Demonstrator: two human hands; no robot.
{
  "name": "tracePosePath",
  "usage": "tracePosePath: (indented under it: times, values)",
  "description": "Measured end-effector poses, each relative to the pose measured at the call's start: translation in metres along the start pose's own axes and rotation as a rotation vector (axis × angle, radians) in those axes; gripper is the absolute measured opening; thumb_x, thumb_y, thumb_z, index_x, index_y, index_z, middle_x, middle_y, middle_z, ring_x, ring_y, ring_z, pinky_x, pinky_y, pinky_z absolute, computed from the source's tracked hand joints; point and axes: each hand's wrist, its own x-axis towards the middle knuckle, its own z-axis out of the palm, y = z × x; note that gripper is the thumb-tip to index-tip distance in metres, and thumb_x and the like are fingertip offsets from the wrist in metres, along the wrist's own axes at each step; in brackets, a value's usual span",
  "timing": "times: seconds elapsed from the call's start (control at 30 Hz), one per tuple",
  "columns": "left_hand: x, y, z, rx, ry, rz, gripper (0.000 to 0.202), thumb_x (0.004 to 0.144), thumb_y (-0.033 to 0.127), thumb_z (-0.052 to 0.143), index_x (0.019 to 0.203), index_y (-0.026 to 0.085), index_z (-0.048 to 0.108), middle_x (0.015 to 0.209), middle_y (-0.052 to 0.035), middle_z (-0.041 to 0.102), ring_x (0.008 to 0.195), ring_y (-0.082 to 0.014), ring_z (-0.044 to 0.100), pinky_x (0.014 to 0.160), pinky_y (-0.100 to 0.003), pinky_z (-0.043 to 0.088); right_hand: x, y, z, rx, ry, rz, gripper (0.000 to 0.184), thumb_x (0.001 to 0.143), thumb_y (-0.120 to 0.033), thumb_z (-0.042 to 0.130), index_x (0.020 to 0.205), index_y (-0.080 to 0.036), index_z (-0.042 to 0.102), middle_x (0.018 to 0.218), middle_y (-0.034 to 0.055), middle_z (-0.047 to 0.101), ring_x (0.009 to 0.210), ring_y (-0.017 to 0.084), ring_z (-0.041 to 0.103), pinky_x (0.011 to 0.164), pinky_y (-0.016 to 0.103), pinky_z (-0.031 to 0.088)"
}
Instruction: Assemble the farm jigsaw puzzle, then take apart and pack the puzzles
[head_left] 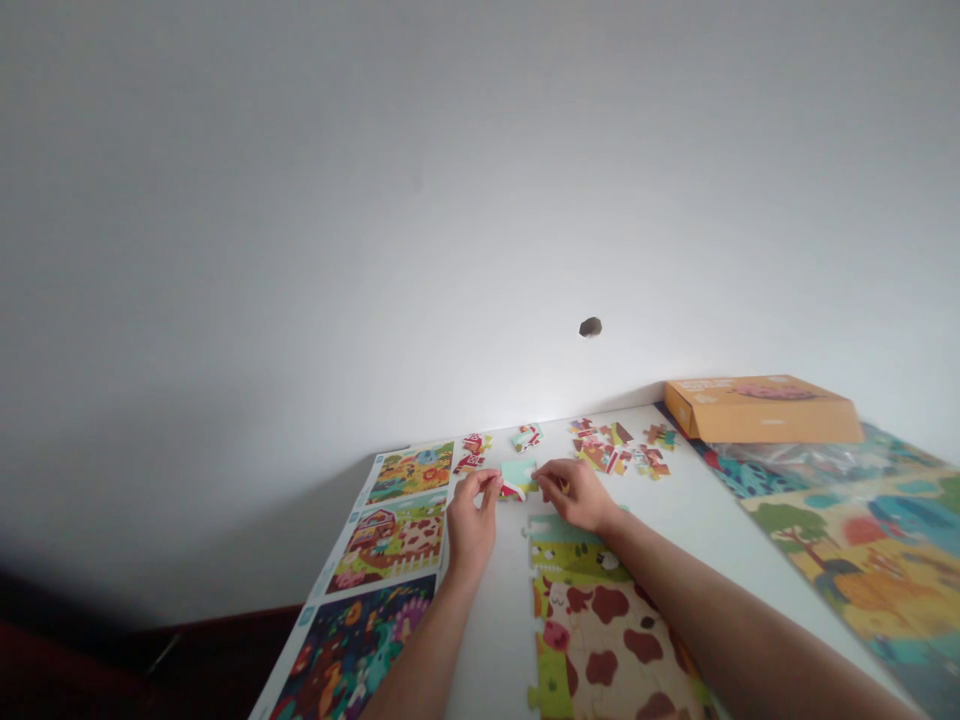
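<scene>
Between my two hands is a jigsaw puzzle piece (517, 472), pale blue and green with a red and white part along its lower left. My left hand (472, 515) pinches its left side between thumb and fingertips. At the right side, my right hand (579, 495) is closed in a pinch on its edge; whether this is one piece or two joined cannot be made out. Just below lies a partly assembled puzzle (600, 640) showing a spotted cow, partly covered by my right forearm. Beyond my hands are loose red barn pieces (471, 452) and a pale green and red piece (527, 437).
More loose pieces (604, 450) lie at the back right. A picture sheet (409, 535) runs along the table's left edge. On the right are an orange box (765, 410), a clear plastic bag (787, 462) and an animal-scene puzzle (862, 540). A white wall (480, 220) stands behind.
</scene>
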Motion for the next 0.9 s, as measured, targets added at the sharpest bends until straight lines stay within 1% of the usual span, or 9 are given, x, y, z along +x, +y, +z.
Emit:
tracePosePath:
  times: [0.17, 0.27, 0.37, 0.5, 0.57, 0.63, 0.7, 0.8, 0.9]
  values:
    - [0.001, -0.003, -0.002, 0.077, -0.012, 0.003, 0.023, 0.085, 0.039, 0.055, 0.085, 0.019, 0.067, 0.085, -0.0054, 0.071, 0.083, -0.0202, 0.067, 0.079, -0.031, 0.052, 0.001, 0.003, 0.000, -0.096, 0.058, 0.065, 0.022, 0.086, -0.020, 0.049, 0.082, -0.018, 0.070, 0.063, 0.0022, 0.066, 0.059, 0.014, 0.058, 0.062, 0.025, 0.044]
    - [-0.001, -0.002, -0.004, 0.151, -0.047, -0.019, 0.020, 0.081, 0.037, 0.057, 0.077, 0.020, 0.067, 0.079, -0.0031, 0.071, 0.079, -0.0199, 0.067, 0.077, -0.031, 0.052, 0.001, 0.007, 0.000, -0.118, 0.067, 0.102, 0.023, 0.086, -0.019, 0.047, 0.083, -0.018, 0.070, 0.062, 0.0026, 0.066, 0.057, 0.015, 0.058, 0.061, 0.025, 0.043]
    - [-0.003, 0.001, -0.005, 0.200, -0.091, -0.034, 0.016, 0.077, 0.034, 0.060, 0.071, 0.021, 0.068, 0.074, -0.0016, 0.071, 0.077, -0.0202, 0.067, 0.075, -0.031, 0.052, 0.001, 0.008, 0.001, -0.117, 0.019, 0.086, 0.022, 0.085, -0.020, 0.049, 0.081, -0.018, 0.071, 0.063, 0.0024, 0.066, 0.057, 0.015, 0.058, 0.058, 0.024, 0.042]
    - [-0.004, 0.007, -0.008, 0.238, -0.145, -0.059, 0.015, 0.075, 0.033, 0.059, 0.072, 0.022, 0.069, 0.074, -0.0015, 0.072, 0.078, -0.0209, 0.068, 0.074, -0.031, 0.052, 0.000, 0.005, 0.000, -0.096, -0.094, 0.006, 0.014, 0.080, -0.021, 0.057, 0.075, -0.020, 0.070, 0.067, 0.0023, 0.066, 0.061, 0.014, 0.058, 0.061, 0.024, 0.043]
    - [-0.003, 0.012, -0.009, 0.225, -0.165, -0.057, 0.015, 0.075, 0.031, 0.059, 0.078, 0.023, 0.071, 0.074, -0.0014, 0.073, 0.079, -0.0213, 0.068, 0.074, -0.031, 0.052, 0.000, 0.003, 0.001, -0.082, -0.140, -0.030, 0.012, 0.078, -0.019, 0.059, 0.077, -0.020, 0.071, 0.070, 0.0022, 0.066, 0.064, 0.014, 0.059, 0.063, 0.024, 0.044]
    - [-0.004, 0.018, -0.011, 0.209, -0.193, -0.037, 0.020, 0.074, 0.029, 0.060, 0.088, 0.024, 0.073, 0.073, -0.0009, 0.073, 0.080, -0.0218, 0.068, 0.075, -0.032, 0.051, 0.000, 0.003, 0.002, -0.074, -0.174, -0.054, 0.012, 0.078, -0.018, 0.060, 0.079, -0.020, 0.071, 0.071, 0.0023, 0.066, 0.065, 0.014, 0.059, 0.064, 0.024, 0.045]
    - [-0.004, 0.023, -0.012, 0.215, -0.237, -0.001, 0.024, 0.072, 0.027, 0.061, 0.093, 0.025, 0.074, 0.072, -0.0009, 0.073, 0.081, -0.0225, 0.068, 0.077, -0.033, 0.050, 0.000, 0.004, 0.003, -0.073, -0.199, -0.073, 0.012, 0.078, -0.018, 0.060, 0.081, -0.020, 0.071, 0.071, 0.0023, 0.066, 0.067, 0.014, 0.059, 0.066, 0.024, 0.046]
    - [-0.004, 0.026, -0.014, 0.273, -0.305, 0.040, 0.020, 0.073, 0.024, 0.060, 0.086, 0.026, 0.075, 0.073, -0.0015, 0.073, 0.083, -0.0233, 0.067, 0.080, -0.035, 0.048, 0.000, 0.005, 0.003, -0.081, -0.228, -0.094, 0.014, 0.078, -0.017, 0.058, 0.083, -0.020, 0.071, 0.073, 0.0023, 0.067, 0.068, 0.015, 0.059, 0.068, 0.025, 0.046]
    - [-0.003, 0.024, -0.016, 0.336, -0.295, 0.020, 0.016, 0.073, 0.022, 0.058, 0.080, 0.025, 0.073, 0.073, -0.0012, 0.072, 0.082, -0.0226, 0.066, 0.078, -0.033, 0.046, 0.001, 0.005, 0.001, -0.098, -0.261, -0.107, 0.018, 0.075, -0.013, 0.059, 0.087, -0.021, 0.071, 0.073, 0.0011, 0.066, 0.068, 0.014, 0.059, 0.068, 0.024, 0.046]
